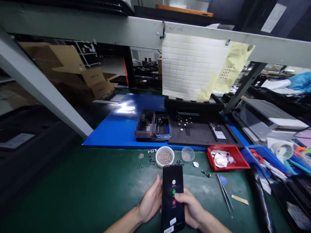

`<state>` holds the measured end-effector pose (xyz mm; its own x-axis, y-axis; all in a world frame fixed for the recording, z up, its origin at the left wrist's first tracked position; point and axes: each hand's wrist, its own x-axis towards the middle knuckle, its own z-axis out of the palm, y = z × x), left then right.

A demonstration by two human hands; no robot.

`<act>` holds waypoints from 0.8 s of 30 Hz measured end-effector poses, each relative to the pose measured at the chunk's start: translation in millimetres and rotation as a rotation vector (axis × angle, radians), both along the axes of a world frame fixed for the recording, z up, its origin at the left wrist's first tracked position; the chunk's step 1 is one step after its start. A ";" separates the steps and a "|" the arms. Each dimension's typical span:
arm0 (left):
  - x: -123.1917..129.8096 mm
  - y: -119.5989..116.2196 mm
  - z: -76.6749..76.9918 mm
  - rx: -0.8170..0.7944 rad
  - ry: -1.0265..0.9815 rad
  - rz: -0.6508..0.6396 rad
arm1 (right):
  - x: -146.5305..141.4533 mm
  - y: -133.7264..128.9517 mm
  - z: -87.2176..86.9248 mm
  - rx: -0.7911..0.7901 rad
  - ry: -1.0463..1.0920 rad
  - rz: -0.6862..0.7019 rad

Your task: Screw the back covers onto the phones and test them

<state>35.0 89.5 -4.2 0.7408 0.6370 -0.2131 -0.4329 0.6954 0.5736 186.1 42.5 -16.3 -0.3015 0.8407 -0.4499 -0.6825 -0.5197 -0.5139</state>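
A black smartphone (170, 210) stands upright between my two hands at the bottom middle, its screen lit with a white, a green and a red round icon. My right hand (193, 208) grips its right side, and the thumb rests on the screen beside the green icon. Along the left edge, my left hand (150, 201) supports the phone with its thumb pointing up; its other fingers are partly hidden behind the phone. Just beyond the phone's top sits a white round tub (157, 161) of tiny screws.
Tweezers (225, 194) lie right of my hands, near a red tray (233, 166) of small parts. A clear cup (191, 154) holds more screws. Phone frames (163, 134) rest on a blue mat (109, 129). A sheet of labels (191, 64) hangs from the shelf bar.
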 end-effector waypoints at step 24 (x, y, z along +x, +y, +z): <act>1.5 6.4 -6.0 -0.127 0.030 0.008 | 0.7 6.1 13.2 0.188 0.042 0.011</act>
